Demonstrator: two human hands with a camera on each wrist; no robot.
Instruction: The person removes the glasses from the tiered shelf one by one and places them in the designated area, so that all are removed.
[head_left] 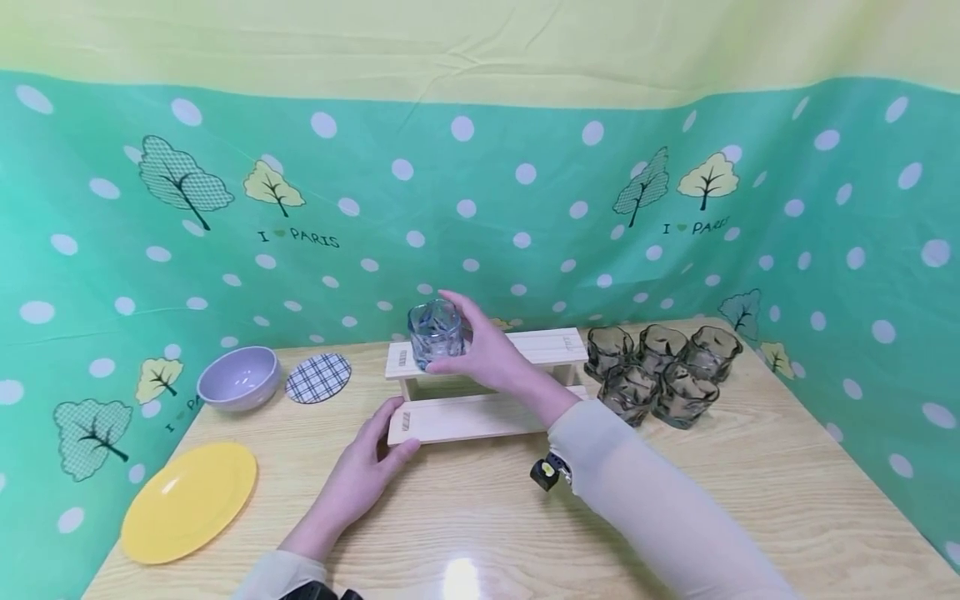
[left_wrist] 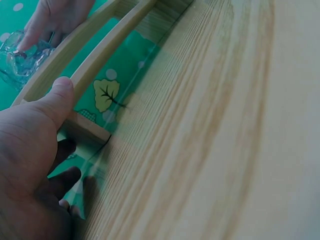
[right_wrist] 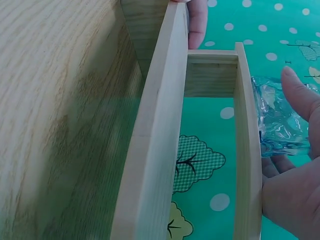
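A two-step wooden rack [head_left: 468, 419] stands at the middle of the table near the back cloth. My right hand [head_left: 495, 354] grips a clear bluish drinking glass [head_left: 437, 337] between thumb and fingers, over the left end of the upper step. In the right wrist view the glass [right_wrist: 282, 117] is upright close by the upper board. My left hand [head_left: 360, 471] holds the left end of the lower step, thumb at its front edge and fingers round the side. The left wrist view shows that thumb [left_wrist: 60, 97] against the board edge.
Several smoky brown glasses [head_left: 686, 396] stand grouped right of the rack. At the left are a lilac bowl [head_left: 240, 379], a round checked mat [head_left: 318, 378] and a yellow plate [head_left: 191, 500]. Polka-dot cloth [head_left: 465, 208] closes off the back and both sides of the table.
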